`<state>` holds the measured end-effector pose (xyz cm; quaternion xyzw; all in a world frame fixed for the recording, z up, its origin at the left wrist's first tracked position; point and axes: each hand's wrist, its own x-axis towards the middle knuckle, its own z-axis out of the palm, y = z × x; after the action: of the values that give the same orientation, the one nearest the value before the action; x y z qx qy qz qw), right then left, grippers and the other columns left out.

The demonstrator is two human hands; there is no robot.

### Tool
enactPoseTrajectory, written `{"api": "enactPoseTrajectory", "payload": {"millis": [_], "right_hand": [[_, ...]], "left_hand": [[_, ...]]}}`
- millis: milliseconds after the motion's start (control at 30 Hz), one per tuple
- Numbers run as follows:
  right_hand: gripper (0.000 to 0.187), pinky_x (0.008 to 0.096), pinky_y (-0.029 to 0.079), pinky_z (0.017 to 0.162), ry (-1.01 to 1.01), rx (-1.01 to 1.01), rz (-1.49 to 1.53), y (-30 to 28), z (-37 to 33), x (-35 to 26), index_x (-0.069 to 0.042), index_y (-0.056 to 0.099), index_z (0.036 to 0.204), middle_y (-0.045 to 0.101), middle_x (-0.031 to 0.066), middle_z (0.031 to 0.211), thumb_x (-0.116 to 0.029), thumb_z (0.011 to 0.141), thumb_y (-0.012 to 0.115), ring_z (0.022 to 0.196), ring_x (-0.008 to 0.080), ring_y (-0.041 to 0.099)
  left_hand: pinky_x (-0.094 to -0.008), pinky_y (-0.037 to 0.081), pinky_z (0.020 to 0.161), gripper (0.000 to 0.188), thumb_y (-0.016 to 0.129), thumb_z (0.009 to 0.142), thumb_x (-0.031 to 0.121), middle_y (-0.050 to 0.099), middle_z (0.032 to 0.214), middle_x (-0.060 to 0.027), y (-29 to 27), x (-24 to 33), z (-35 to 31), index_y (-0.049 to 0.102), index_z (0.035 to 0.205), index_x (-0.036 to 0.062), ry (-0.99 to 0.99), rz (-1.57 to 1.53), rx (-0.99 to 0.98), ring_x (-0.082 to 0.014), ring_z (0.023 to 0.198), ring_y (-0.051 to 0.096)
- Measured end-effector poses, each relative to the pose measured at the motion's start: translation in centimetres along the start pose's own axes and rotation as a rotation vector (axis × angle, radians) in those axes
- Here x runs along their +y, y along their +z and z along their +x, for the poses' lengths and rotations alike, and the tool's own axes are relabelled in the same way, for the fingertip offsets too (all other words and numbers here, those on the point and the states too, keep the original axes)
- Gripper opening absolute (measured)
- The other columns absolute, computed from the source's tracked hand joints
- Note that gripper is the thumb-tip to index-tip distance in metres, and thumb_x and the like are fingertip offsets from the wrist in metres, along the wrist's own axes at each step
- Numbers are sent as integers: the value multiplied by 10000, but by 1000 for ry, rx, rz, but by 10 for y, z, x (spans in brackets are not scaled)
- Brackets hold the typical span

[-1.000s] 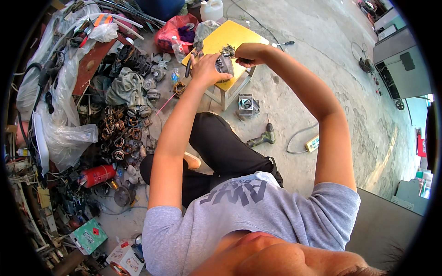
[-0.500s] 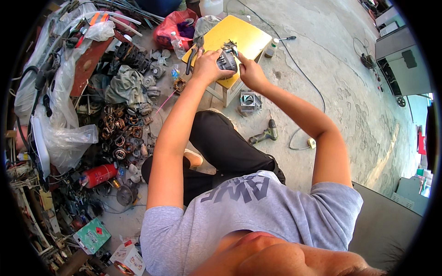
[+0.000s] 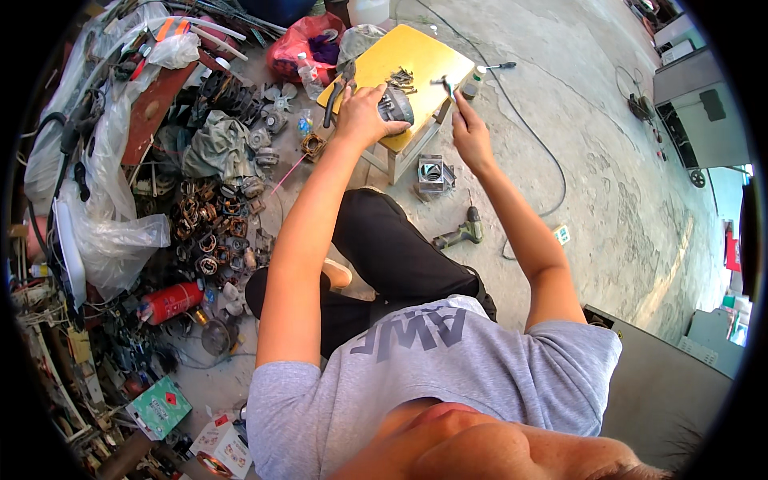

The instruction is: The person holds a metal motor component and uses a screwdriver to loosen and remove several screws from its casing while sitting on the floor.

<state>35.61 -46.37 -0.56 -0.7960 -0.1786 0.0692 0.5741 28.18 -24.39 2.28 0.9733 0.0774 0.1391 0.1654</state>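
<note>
My left hand (image 3: 363, 118) grips a grey metal part (image 3: 395, 109), rounded like a motor housing, on the near part of a yellow-topped stool (image 3: 416, 50). In my closed right hand (image 3: 470, 136) is a small hammer (image 3: 450, 88), its head over the stool's right edge, apart from the grey part. A small heap of dark screws (image 3: 402, 79) lies just beyond the part. Black-handled pliers (image 3: 330, 102) rest at the stool's left edge, beside my left hand.
A green cordless drill (image 3: 460, 233) and a small open metal box (image 3: 433, 174) are on the concrete floor. Motor parts (image 3: 212, 228) and a red cylinder (image 3: 171, 304) crowd the left. A cable (image 3: 552, 152) curves across the right. Behind the stool sits a red bag (image 3: 300, 52).
My right hand has moved right with the hammer, away from the grey part, and the right elbow has come inward. My left hand still holds the part in place.
</note>
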Motion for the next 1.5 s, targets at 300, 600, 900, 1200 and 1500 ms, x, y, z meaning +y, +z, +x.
{"api": "enactPoseTrajectory", "payload": {"millis": [300,600,900,1200,1500], "right_hand": [[439,230,387,521,154,-346,-70,-18,-27,-41,-106,482,1406,453,-49,728,-144,970,455,600,57,431],[451,273,438,542,123,-393,-207,-9,-20,-50,-82,510,1379,518,5,697,-156,940,438,611,87,478],[264,290,401,439,267,-967,-641,-14,74,-85,4,652,1014,531,26,654,-154,902,474,538,117,482],[77,191,454,448,550,-1175,-796,13,111,-149,-48,567,801,589,17,683,-103,852,548,527,68,531],[219,392,528,556,-26,-1136,-1226,15,69,-116,36,604,925,664,172,760,-92,770,516,622,294,657]], "left_hand": [[-424,199,1177,976,763,591,542,514,1344,-180,-14,0,4,476,1369,28,-62,-8,-192,-288,1295,449],[-422,198,1177,972,766,571,498,527,1307,-199,-17,4,3,477,1362,13,-78,-24,-194,-316,1281,451],[-420,315,1095,885,795,578,465,559,1279,-176,-1,-6,2,549,1318,47,11,-36,-81,-310,1225,488],[-421,280,1129,874,796,569,461,553,1280,-163,-8,-3,-2,556,1315,76,-41,-61,-85,-305,1241,482],[-412,306,1124,889,802,559,479,591,1191,-173,-5,-6,-1,564,1298,47,-15,-75,-45,-297,1155,546]]}}
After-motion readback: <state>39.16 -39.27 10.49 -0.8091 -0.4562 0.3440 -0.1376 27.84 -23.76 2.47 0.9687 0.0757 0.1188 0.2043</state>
